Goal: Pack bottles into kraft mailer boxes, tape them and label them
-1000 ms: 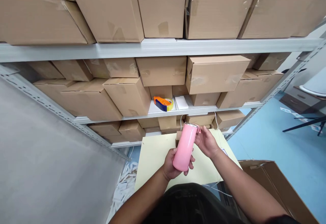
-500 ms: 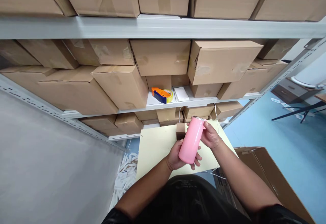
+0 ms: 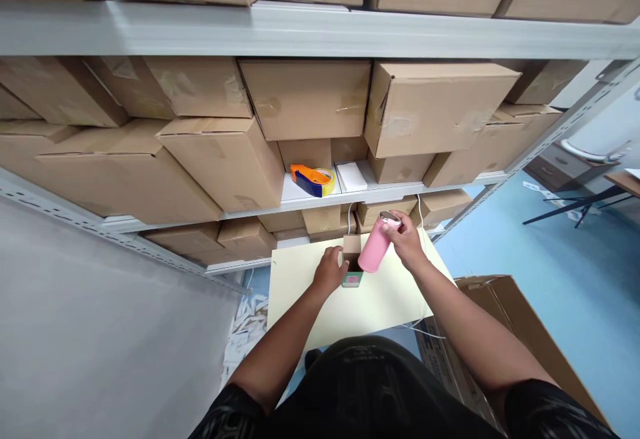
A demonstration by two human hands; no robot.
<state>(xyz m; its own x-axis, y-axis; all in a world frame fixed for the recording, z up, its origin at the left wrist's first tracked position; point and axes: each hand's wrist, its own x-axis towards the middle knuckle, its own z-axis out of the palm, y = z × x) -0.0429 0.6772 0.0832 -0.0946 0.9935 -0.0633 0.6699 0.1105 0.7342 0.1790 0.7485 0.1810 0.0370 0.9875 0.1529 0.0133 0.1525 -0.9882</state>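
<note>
1. Head view, center of the frame: A pink bottle (image 3: 374, 250) hangs tilted above a cream tabletop (image 3: 310, 312), its metallic top (image 3: 390, 216) toward the upper right and its base toward the lower left.
2. Just right of center, the person's right hand (image 3: 404, 239) grasps the bottle close to the top, fingers wrapped about its upper end.
3. Left of the bottle, the left hand (image 3: 330, 271) curls at the left side of a small open box (image 3: 353, 280) with a green front; whether it pinches the cardboard or merely rests against it cannot be told. The bottle's base is right beside the box's opening; contact between them is unclear.
4. The bottle looks stiff-walled and probably of moderate weight, though whether it is full cannot be seen. Its glossy, smooth coat may prove slippery and could scuff.
5. A wrap around the upper body, as here, seems a sound hold, leaving the lower end free; a palm beneath the base would add security. The box's thin walls appear light and easily bent, best steadied low on the sides.
</note>
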